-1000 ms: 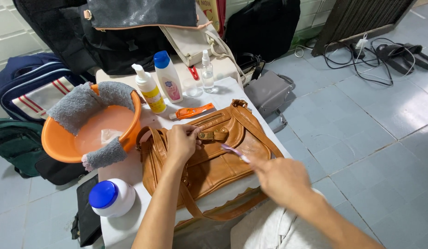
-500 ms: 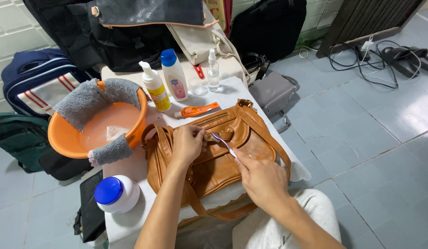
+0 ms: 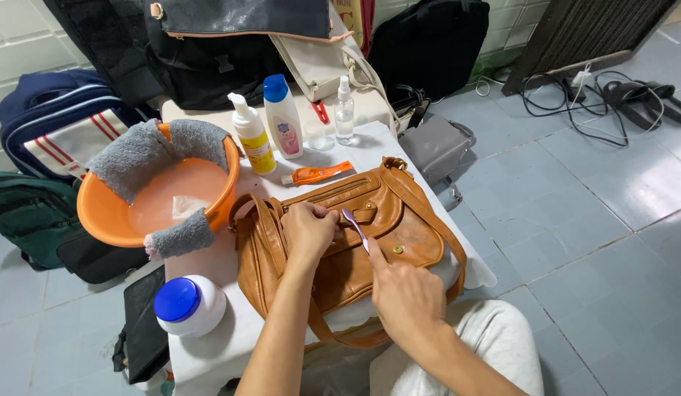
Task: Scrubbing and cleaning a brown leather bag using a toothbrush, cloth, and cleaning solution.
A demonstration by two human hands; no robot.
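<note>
Tan leather is pinned flat by the left hand (image 3: 308, 231), fingers curled onto the handbag (image 3: 355, 235). A purple toothbrush (image 3: 354, 226), pinched in the right hand (image 3: 406, 293), has been brought from mid-air onto the front flap beside the left fingers, so scrubbing is underway. Left of the hands, an orange basin (image 3: 106, 220) is draped with grey cloths (image 3: 139, 158).

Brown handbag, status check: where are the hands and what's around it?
Left hand pressing on brown handbag. Right hand holds purple toothbrush, bristles at the front flap. Orange tube lies just behind; orange basin at the side.
</note>
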